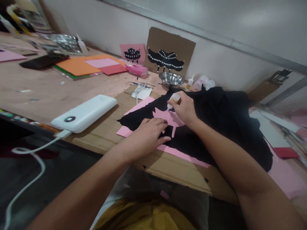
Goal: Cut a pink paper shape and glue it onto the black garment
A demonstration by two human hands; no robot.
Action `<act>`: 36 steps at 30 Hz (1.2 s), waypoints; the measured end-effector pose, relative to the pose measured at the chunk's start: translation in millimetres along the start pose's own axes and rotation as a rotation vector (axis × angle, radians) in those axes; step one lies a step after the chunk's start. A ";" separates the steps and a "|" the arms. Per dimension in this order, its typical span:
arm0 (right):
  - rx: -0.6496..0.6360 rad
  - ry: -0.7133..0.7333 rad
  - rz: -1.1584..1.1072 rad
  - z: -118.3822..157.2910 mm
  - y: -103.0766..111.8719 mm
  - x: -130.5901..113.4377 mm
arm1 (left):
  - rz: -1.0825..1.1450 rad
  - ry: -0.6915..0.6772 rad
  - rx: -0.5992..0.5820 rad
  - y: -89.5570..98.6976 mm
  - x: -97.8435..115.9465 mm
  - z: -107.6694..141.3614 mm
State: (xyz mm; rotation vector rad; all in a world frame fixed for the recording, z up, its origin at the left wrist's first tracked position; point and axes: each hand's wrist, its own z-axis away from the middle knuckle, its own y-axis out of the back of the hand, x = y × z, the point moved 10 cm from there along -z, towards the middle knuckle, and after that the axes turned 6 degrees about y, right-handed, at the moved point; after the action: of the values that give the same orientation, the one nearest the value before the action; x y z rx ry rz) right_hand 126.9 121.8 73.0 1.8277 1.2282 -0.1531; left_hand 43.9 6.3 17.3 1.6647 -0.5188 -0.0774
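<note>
Plywood workbench under black cloth: your right hand pinches the glue bottle, nozzle aimed down-left at the pink cutout. Your left hand lies flat, fingers pressing its edge

On the table, the cutout lies on the cloth, a power bank at its nine o'clock, a bowl at twelve, cardboard behind the bowl, and paper sheets at ten.
</note>
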 end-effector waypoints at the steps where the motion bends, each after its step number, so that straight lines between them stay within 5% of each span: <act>1: 0.000 0.002 0.000 0.8 0.6 -1.4 | 0.002 -0.002 0.000 -0.3 -0.2 -0.1; 36: -0.030 -0.002 -0.039 2.5 -7.8 -17.4 | -0.006 0.067 -0.002 4.9 -4.7 0.7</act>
State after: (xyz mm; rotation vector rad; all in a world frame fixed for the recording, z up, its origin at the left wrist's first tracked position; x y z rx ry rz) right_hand 113.0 108.9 76.3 1.7787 1.2589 -0.1571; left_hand 38.0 7.1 20.8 1.6616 -0.4629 -0.0264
